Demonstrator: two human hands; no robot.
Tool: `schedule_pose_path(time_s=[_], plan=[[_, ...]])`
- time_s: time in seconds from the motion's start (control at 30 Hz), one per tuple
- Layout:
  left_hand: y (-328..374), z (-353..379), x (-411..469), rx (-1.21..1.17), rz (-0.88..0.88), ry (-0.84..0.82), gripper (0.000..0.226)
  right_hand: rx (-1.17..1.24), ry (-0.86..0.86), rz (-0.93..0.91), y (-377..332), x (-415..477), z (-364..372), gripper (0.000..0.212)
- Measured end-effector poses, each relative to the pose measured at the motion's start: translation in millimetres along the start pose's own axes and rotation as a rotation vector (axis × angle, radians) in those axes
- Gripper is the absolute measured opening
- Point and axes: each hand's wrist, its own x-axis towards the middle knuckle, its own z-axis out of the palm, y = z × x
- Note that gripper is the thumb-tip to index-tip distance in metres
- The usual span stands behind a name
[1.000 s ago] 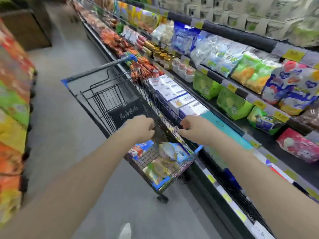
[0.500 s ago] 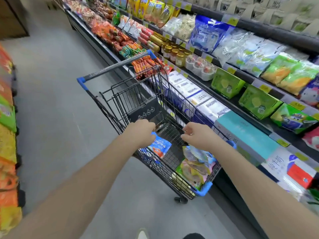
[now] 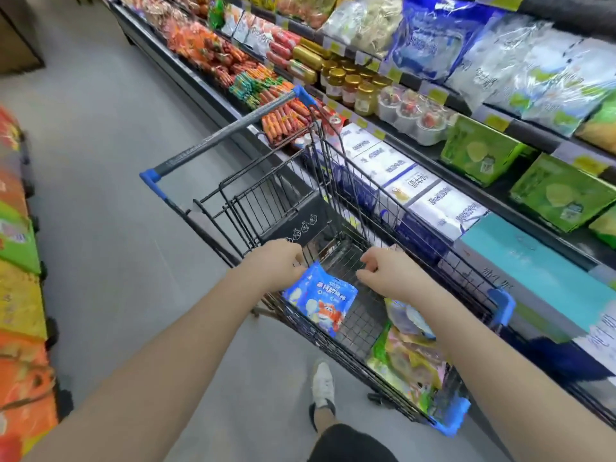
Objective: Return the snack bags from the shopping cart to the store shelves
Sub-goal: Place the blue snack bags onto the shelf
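The blue snack bag at lower centre carries one line of white Chinese characters, too blurred to read surely. The white boxes right of centre bear blue Chinese print, also unclear. The white packet at top centre shows the letters "Pro". The black cart flap has a row of round pictograms. The yellow price tags are not legible.
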Motion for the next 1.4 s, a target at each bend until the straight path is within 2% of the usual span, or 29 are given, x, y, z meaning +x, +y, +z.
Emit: schedule_pose_path(time_s=[0.17,0.4,0.7,0.8,0.97,1.13,1.23,1.4], plan=[[-12.0,-2.3,65.4,0.037,0.009,-0.113,0.021,0.001,-0.115,0.05,6.5,72.9,7.5,0.045],[-34.9,5.3,124.9,0.04,0.02,-0.217,0.03,0.032,-0.201,0.192,25.0,129.2,25.6,0.045],[-48.4,24.0,194.5,0.095,0.194,-0.339,0.037,0.145,-0.235,0.421,44.8,163.5,85.4,0.032],[-53.8,40.3,216.0,0.119,0.256,-0.408,0.037,0.185,-0.239,0.496,47.7,163.7,105.5,0.021],[-63.6,69.2,242.3,0.142,0.285,-0.497,0.033,0.337,-0.24,0.64,55.0,164.5,143.6,0.042],[-76.1,101.5,261.0,0.174,0.322,-0.555,0.018,0.46,-0.269,0.75,67.3,176.2,186.7,0.044],[-84.0,114.7,267.4,0.211,0.294,-0.566,0.023,0.535,-0.276,0.821,81.5,185.3,212.1,0.044],[-94.3,138.5,277.8,0.282,0.292,-0.577,0.031,0.607,-0.262,0.882,97.4,201.7,248.2,0.061]])
